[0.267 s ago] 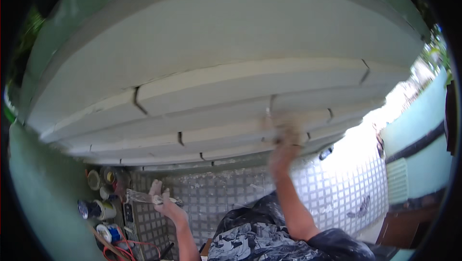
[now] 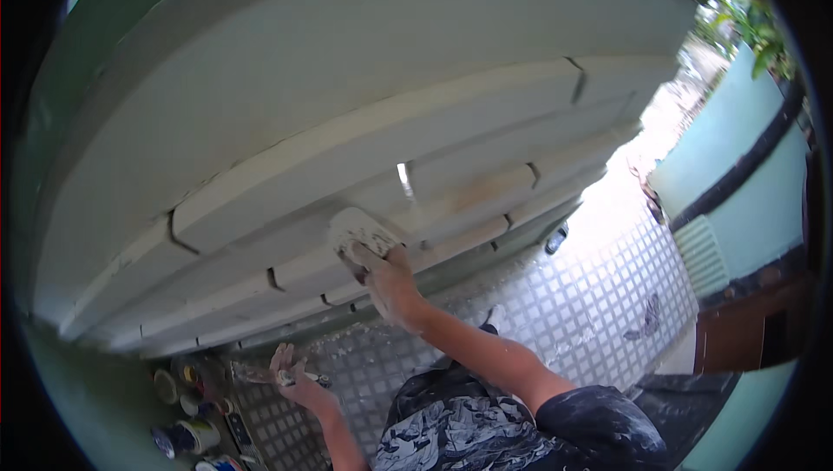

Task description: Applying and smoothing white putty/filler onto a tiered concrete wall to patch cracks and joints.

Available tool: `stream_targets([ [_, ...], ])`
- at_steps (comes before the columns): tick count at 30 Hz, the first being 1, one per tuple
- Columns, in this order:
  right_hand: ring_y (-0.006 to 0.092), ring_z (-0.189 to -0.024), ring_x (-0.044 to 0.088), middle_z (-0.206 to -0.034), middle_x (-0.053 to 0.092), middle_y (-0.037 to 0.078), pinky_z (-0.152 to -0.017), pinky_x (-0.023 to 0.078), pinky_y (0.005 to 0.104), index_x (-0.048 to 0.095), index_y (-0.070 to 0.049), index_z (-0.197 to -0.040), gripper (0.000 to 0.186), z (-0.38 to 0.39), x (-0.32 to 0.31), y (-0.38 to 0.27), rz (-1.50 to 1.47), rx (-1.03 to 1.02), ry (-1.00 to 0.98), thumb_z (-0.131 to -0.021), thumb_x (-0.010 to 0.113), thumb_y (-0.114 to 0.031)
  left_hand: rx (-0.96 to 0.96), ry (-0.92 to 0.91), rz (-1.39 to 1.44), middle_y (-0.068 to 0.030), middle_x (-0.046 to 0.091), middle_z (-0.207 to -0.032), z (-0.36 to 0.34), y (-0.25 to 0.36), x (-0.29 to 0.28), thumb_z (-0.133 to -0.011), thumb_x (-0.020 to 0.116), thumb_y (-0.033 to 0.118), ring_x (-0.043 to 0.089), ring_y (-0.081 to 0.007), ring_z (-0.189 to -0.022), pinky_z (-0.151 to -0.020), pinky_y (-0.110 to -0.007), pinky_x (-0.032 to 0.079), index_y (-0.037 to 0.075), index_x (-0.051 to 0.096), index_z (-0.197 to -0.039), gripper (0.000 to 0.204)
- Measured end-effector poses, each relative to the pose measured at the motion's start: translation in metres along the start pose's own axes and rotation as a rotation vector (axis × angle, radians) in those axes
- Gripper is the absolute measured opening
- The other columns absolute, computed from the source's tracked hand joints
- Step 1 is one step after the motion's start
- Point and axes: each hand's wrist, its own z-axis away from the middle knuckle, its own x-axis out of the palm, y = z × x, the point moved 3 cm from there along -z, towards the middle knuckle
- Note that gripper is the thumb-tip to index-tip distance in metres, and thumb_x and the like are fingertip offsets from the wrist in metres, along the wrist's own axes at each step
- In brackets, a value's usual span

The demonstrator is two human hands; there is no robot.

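A pale moulding (image 2: 286, 163) with stepped ledges runs across the wall in front of me, cut by several dark slits. One slit, upper centre, shows a bright white fill (image 2: 404, 180). My right hand (image 2: 388, 284) is closed round a whitish rounded pad (image 2: 357, 224) with dark smears, and the pad lies against a ledge; its exact kind I cannot tell. To the right of the pad is a brownish patch (image 2: 477, 193) on the ledge. Lower left, my left hand (image 2: 299, 382) grips a putty knife (image 2: 252, 373), held over the floor, away from the moulding.
Several tubs and cans (image 2: 198, 436) stand along the left wall. White crumbs lie on the tiled floor (image 2: 590, 297) near the wall's base. A small bottle-like thing (image 2: 556, 239) lies at right, near a pale green wall (image 2: 703, 158) and a brown cabinet (image 2: 737, 336).
My right hand, blurred over the ledges before, has moved left with the pad, uncovering the white-filled slit. The whole view has tilted and shifted. My left hand still holds the putty knife.
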Motion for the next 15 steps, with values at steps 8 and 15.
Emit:
stream_targets([
  [8,0.0272,-0.093,0.061,-0.115,0.054,0.017,-0.085,0.052,0.0452,0.044,0.004,-0.114,0.023,-0.031,-0.082,-0.234,-0.113,-0.443,0.020,-0.092,0.041,-0.001,-0.052,0.001,-0.133,-0.0085,0.054,-0.119,0.018,-0.020,-0.020,-0.079,0.040,-0.003,0.054,-0.0200,-0.110,-0.086,-0.034,0.040,0.002,0.049,-0.119,0.042],
  [15,0.0236,-0.093,0.060,-0.105,0.061,0.015,-0.086,0.047,0.0321,0.051,0.011,-0.113,0.027,0.003,-0.128,-0.296,0.440,-1.420,0.698,-0.092,0.051,-0.005,-0.137,0.158,-0.121,-0.0056,0.054,-0.120,0.055,-0.030,0.006,-0.081,0.044,-0.001,0.053,-0.0157,-0.106,-0.085,-0.029,0.040,0.003,0.050,-0.121,0.041],
])
